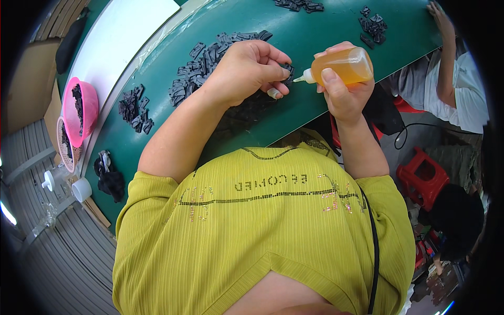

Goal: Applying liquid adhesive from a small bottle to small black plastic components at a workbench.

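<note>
Amber oil bottle [344,65], one, gripped in right hand [341,86]; left hand [249,68] pinches one small black part [287,70] at its nozzle; four black part piles [210,58] on green counter [315,31] beyond bottle.

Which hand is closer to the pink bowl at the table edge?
Left. The left hand is over the black parts, across the table from the pink bowl; the right hand, holding the bottle, is farther.
</note>
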`<state>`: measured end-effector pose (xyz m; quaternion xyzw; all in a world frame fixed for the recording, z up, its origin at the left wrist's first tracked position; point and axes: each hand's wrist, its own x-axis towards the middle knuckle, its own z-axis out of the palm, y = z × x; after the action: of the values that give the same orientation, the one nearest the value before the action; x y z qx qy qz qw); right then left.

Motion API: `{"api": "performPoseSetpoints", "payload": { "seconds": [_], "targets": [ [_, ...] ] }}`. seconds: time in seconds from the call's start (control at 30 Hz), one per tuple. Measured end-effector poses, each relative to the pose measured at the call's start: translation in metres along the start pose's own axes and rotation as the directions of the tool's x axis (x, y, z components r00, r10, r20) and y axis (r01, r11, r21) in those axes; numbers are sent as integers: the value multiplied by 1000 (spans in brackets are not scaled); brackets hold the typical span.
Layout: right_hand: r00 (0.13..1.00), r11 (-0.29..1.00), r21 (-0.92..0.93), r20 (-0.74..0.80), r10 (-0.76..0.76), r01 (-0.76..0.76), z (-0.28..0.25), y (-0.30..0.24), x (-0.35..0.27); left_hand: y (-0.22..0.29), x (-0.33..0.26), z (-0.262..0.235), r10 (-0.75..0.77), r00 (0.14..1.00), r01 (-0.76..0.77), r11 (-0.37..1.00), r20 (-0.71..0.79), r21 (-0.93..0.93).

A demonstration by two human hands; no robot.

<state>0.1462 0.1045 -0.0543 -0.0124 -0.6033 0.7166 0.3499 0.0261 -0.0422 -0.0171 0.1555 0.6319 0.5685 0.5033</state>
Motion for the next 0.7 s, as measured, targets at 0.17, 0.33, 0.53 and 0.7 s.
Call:
{"api": "performPoseSetpoints", "payload": {
  "seconds": [0.17,0.33,0.53,0.7],
  "targets": [
    [989,992,60,-90,115,-110,-9,-4,2,2,0,1,-2,1000,2,1000,-8,5],
    [957,825,554,-167,237,-108,-44,-11,2,6,1,6,73,997,-73,997,-13,39],
    [967,848,522,-155,202,-94,-50,-11,-12,31,55,42,192,981,-189,949,14,253],
    [964,833,542,-142,226,-115,-45,-12,-9,41,102,72,335,939,-286,881,-71,377]
  ]
}}
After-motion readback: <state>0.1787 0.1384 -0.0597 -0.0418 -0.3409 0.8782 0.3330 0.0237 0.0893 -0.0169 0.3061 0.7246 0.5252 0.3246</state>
